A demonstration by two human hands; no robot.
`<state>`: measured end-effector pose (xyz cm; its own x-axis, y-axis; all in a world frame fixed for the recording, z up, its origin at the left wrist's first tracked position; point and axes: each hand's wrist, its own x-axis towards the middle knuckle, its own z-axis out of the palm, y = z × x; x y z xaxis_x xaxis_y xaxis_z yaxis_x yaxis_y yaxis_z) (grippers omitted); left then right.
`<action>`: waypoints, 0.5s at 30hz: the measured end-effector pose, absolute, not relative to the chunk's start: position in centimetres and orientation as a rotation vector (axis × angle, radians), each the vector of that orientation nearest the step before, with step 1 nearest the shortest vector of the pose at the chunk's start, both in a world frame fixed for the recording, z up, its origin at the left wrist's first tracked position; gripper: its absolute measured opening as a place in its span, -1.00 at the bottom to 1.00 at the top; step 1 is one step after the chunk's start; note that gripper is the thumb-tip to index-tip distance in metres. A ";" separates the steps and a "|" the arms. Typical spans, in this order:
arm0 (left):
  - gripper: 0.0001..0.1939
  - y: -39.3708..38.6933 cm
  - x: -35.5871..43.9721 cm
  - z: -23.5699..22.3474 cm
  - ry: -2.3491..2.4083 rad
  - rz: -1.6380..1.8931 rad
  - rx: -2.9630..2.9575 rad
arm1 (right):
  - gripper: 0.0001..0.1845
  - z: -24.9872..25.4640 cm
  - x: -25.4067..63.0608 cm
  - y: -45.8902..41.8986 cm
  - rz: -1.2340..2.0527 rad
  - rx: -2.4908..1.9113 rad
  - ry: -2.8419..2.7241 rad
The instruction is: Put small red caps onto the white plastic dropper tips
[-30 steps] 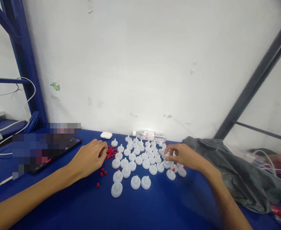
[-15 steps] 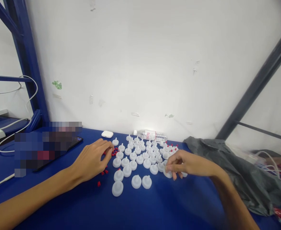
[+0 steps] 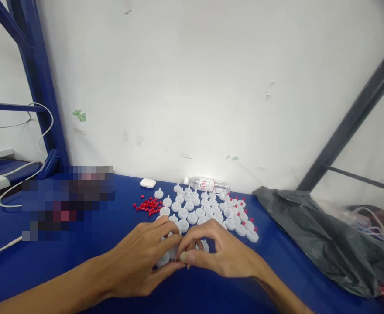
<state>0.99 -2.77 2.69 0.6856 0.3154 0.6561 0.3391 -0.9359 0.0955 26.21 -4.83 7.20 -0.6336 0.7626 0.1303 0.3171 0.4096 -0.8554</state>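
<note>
My left hand point(image 3: 146, 257) and my right hand point(image 3: 218, 253) meet fingertip to fingertip low over the blue table point(image 3: 80, 270), near its front. Both are pinched around a small white plastic cap point(image 3: 173, 252) held between them. What else the fingers hold is hidden. Just beyond the hands lie several white caps point(image 3: 198, 209) in rows. Those at the right point(image 3: 244, 220) carry small red plugs. A loose heap of red plugs point(image 3: 148, 205) lies left of the rows.
A phone, partly blurred out, point(image 3: 70, 196) lies at the left. A white earbud case point(image 3: 147, 182) and a lying water bottle point(image 3: 207, 184) sit by the wall. A grey plastic bag point(image 3: 313, 235) covers the right side. White cables point(image 3: 18, 183) hang at far left.
Both hands left the red plugs and the right-hand caps and came together at the front of the table, pinching a white cap between them.
</note>
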 end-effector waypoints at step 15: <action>-0.88 -1.5 1.1 2.1 -1.078 -1.645 -3.116 | -0.38 3.4 25.0 -4.1 0.048 -1.102 -2.305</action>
